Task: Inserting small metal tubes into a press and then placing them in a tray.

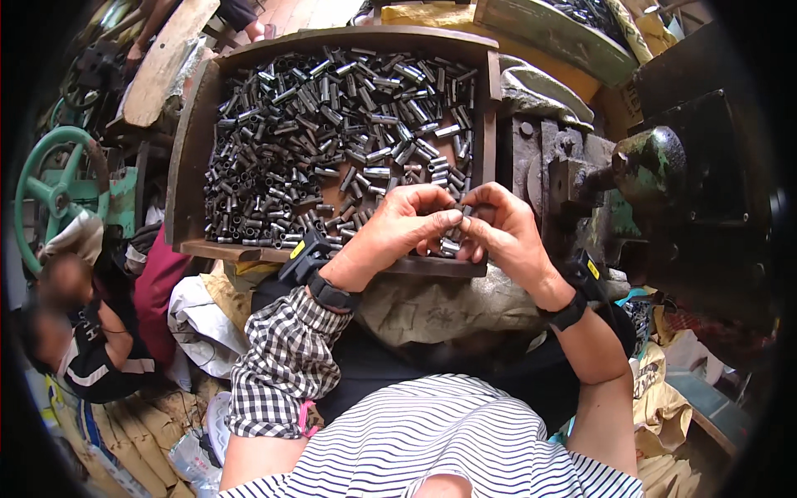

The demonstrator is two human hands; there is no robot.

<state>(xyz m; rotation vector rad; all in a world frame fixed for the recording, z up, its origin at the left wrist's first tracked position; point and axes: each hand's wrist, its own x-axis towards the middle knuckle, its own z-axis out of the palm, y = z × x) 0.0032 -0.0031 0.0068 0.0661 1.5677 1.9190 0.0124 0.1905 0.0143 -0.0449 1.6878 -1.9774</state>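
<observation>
The left hand point(398, 228) curls its fingers inward, thumb and fingertips pinched on small metal tubes point(452, 241) that it shares with the right hand point(502, 232), which closes on the same little bunch from the other side; the 2 hands meet fingertip to fingertip just above the near right corner of a wooden tray point(187, 158). How many tubes they grip together cannot be told, since the fingers cover most of them. The tray is filled with a heap of short dark and silvery metal tubes point(332, 124) lying in every direction, thickest toward the left and far side. Each wrist carries a black band point(332, 293), and a checked sleeve point(282, 357) covers the left forearm, while the right forearm is bare. The tray rests across the person's lap over a tan cloth point(432, 311). To the right stands a dark, worn machine point(656, 166) with a rounded greenish part. At the far left a green handwheel point(54, 191) shows, with another person point(91, 340) sitting low beside it.
</observation>
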